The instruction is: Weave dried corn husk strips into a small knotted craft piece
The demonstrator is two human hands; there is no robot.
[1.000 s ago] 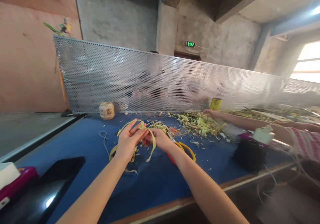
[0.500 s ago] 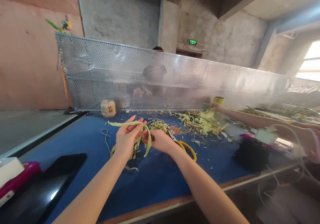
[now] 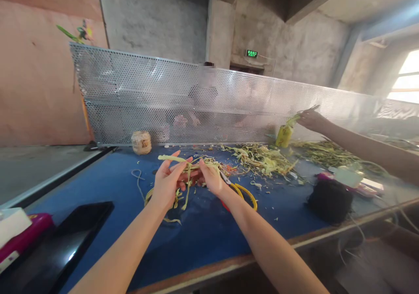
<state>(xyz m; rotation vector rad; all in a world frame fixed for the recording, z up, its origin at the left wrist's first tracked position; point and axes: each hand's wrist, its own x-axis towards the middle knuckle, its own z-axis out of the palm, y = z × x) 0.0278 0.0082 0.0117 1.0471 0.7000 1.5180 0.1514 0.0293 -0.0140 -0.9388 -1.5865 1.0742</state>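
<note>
My left hand point(image 3: 166, 181) is closed on a pale green-yellow strip of dried leaf point(image 3: 170, 158), one end sticking out to the left over the fingers. Another strip point(image 3: 187, 189) hangs down between the two hands. My right hand point(image 3: 212, 178) pinches the strips from the other side, thumb on top; the exact grip is partly hidden. Under and left of my left hand lies a loose coil of leaf strips point(image 3: 149, 196). Just right of my right hand rest scissors with yellow handles point(image 3: 248, 194), partly covered by the wrist.
Behind the blue table stands a perforated metal screen point(image 3: 137, 88). A heap of dried leaves point(image 3: 262, 159), a twine roll point(image 3: 141, 143), a black spool point(image 3: 330, 201) and a tablet point(image 3: 77, 237) lie around. A co-worker's hand point(image 3: 312, 119) is above a yellow can point(image 3: 284, 136).
The strip in my left hand reaches less far left, and my right hand has turned, thumb now on top. The co-worker's hand has risen rightward from the yellow can, holding thin stems.
</note>
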